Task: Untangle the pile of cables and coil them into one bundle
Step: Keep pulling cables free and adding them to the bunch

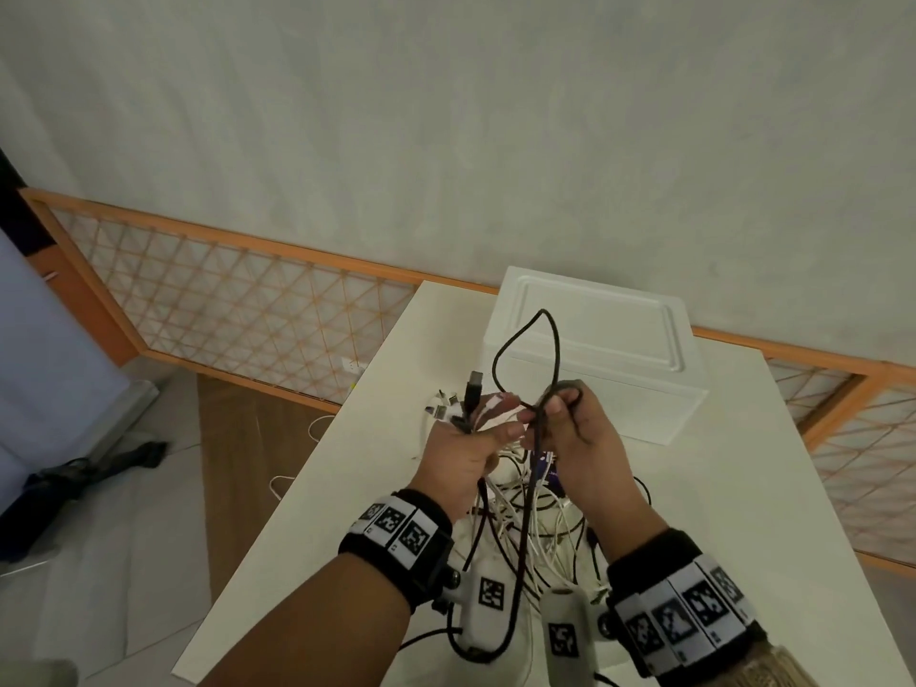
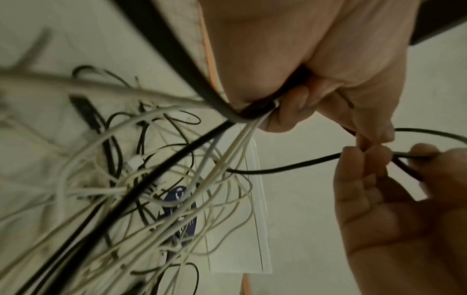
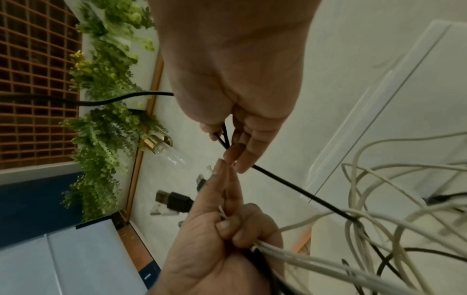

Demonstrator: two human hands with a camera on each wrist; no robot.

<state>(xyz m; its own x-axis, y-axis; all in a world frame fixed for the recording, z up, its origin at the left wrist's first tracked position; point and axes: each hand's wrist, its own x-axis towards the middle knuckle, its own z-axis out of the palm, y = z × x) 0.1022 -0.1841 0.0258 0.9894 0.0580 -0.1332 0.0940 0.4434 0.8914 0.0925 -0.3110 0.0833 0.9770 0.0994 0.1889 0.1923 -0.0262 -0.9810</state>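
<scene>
I have my left hand (image 1: pixel 463 451) with its grip clamped on a gathered bunch of cable ends, plugs fanned above the knuckles. My right hand (image 1: pixel 577 438), touching it fingertip to fingertip, pinches the black cable (image 1: pixel 525 349), whose loop stands upright above both hands. That cable's long run drops straight down into the cable pile (image 1: pixel 535 518) on the tabletop (image 1: pixel 743 513), so I judge it must pull upward.

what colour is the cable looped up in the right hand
Black. The cable loops above the right hand, clearest in the head view against the white box.
</scene>
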